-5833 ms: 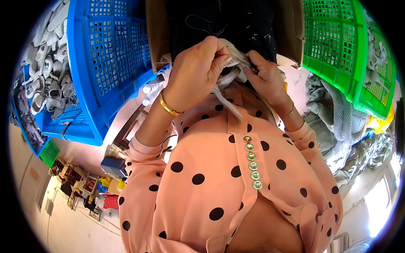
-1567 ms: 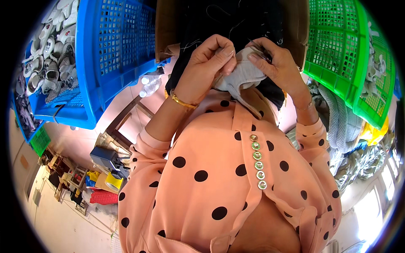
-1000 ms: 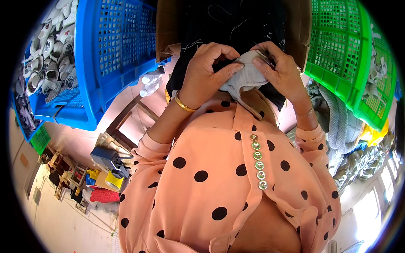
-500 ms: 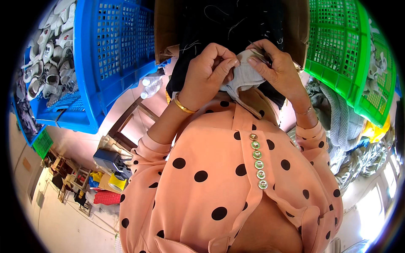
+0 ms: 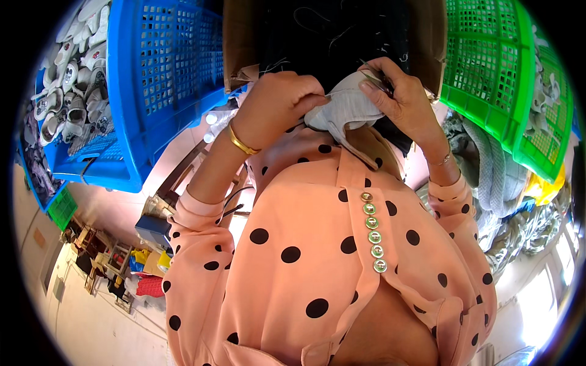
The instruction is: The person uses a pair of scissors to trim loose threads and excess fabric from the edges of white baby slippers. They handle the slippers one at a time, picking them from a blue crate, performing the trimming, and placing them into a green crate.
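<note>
A small light-grey fabric shoe (image 5: pixel 349 111) with a narrow strap hangs in front of my chest, over dark cloth on my lap. My right hand (image 5: pixel 401 104) grips its right side, thumb on top. In the same hand sits a slim dark metal tool (image 5: pixel 383 80), perhaps thread snips, its pointed end sticking out past the fingers. My left hand (image 5: pixel 278 100), with a gold bangle at the wrist, is closed in a pinch beside the shoe's left edge. What its fingertips hold, if anything, is hidden.
On the left, a blue plastic crate (image 5: pixel 131 152) stands near small grey shoes (image 5: pixel 72 79). A green crate (image 5: pixel 519 131) is on the right. Loose threads lie on the dark lap cloth (image 5: pixel 332 36), between brown cardboard sides (image 5: pixel 239 43). Grey knitted fabric (image 5: pixel 488 165) lies below the green crate.
My left hand has moved left and slightly down, away from the middle of the shoe, and its wrist has turned. My right hand stays nearly still with the shoe and tool.
</note>
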Demonstrator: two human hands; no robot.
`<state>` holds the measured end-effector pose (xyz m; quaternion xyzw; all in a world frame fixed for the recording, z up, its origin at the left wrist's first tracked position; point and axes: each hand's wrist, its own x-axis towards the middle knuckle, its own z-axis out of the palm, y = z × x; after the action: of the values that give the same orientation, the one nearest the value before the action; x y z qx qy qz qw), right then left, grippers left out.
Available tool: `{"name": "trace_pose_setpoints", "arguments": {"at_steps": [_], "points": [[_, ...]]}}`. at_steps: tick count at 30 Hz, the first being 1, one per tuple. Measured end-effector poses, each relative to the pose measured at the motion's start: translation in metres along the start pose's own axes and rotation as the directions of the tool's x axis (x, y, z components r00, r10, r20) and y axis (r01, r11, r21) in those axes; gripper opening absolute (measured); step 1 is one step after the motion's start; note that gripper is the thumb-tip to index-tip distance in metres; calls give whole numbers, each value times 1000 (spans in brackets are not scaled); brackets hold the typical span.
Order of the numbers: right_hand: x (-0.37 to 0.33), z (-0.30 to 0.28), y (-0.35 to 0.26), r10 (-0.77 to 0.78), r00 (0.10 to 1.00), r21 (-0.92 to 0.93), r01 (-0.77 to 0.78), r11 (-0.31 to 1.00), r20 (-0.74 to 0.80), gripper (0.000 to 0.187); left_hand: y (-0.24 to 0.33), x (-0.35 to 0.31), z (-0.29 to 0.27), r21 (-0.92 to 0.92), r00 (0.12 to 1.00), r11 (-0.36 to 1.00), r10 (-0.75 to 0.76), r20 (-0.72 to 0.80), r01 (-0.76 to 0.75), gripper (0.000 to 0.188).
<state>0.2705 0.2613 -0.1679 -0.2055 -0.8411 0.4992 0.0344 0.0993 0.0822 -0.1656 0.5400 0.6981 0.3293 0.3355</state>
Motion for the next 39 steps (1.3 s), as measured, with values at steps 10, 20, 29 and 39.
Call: {"name": "trace_pose_setpoints", "arguments": {"at_steps": [10,20,29,39], "points": [[-1,-1,3,-1,1000,40,0,999,20,38,14,8,6,-979,978,167,-195,80,113,11],[-10,1,3,10,1000,-19,-10,1000,0,39,23,22,11,-259,987,953,-148,63,159,28],[-35,-10,29,29,995,-263,-55,963,-100,43,27,43,70,-923,935,350,-353,26,158,31],[-7,-55,-21,38,967,-681,149,717,251,42,31,47,74,-903,939,399,-344,9,156,33]]}}
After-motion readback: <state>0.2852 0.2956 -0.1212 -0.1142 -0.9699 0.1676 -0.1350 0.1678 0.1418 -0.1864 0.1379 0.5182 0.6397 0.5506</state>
